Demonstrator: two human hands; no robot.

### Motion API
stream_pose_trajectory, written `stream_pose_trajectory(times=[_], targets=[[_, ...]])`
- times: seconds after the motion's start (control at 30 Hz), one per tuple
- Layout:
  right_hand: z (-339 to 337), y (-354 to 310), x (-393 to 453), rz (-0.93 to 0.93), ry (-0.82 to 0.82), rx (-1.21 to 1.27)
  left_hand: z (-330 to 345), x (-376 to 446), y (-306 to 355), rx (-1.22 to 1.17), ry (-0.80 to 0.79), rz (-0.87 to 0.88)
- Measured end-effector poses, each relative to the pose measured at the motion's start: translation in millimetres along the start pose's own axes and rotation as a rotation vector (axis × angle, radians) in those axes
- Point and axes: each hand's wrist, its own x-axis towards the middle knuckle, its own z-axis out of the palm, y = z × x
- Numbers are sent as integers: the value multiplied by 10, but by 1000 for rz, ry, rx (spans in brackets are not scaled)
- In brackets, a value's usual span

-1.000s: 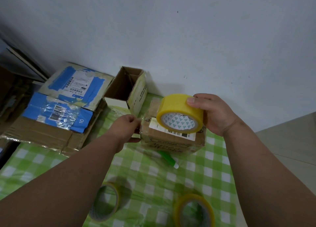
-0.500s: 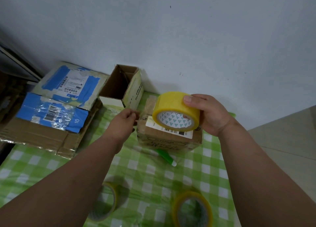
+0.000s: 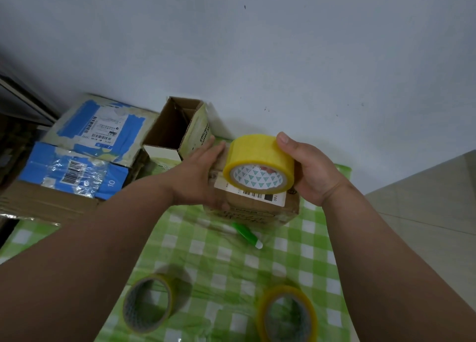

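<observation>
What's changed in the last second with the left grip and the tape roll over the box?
The left grip gave up its pinch beside the small cardboard box and moved right onto it. Its fingers now lie straight along the box's left side. The right grip holds the yellow tape roll over the box as before. The green pen and two spare rolls have not moved.

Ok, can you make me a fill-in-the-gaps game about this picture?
The right hand holds a ____ roll.
The left hand rests on a box with a ____ label.
____ more rolls lie on the cloth.
The pen is ____.
Missing words: yellow, white, two, green.
</observation>
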Motion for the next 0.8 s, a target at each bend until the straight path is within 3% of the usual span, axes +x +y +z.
stream_pose_trajectory(times=[0.1,0.27,0.6,0.8], targets=[[-1,-14,-13,-6,7,-23,98,84,23,40,78,88],[9,-57,-74,-53,40,-149,178,81,-58,-58,145,57],[-229,-322,-189,-213,50,-310,148,79,-66,-115,145,16],[-438,-449,-306,-213,89,-453,148,98,-64,-123,146,23]])
